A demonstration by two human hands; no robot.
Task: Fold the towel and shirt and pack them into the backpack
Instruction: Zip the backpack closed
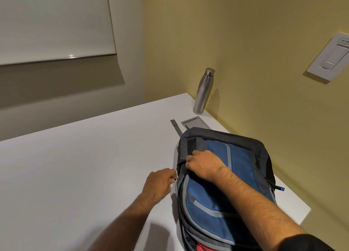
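On the white table (75, 175), backpack (226, 184) lying flat | my left hand (160, 182) pinching zipper pull (176, 178) | my right hand (203, 162) gripping bag's edge | towel, shirt unseen | risk: zipper snags fabric if seam slackens.

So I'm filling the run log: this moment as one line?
left hand: pinches zipper pull | right hand: grips backpack edge | towel, shirt: not visible | table: steel bottle upright
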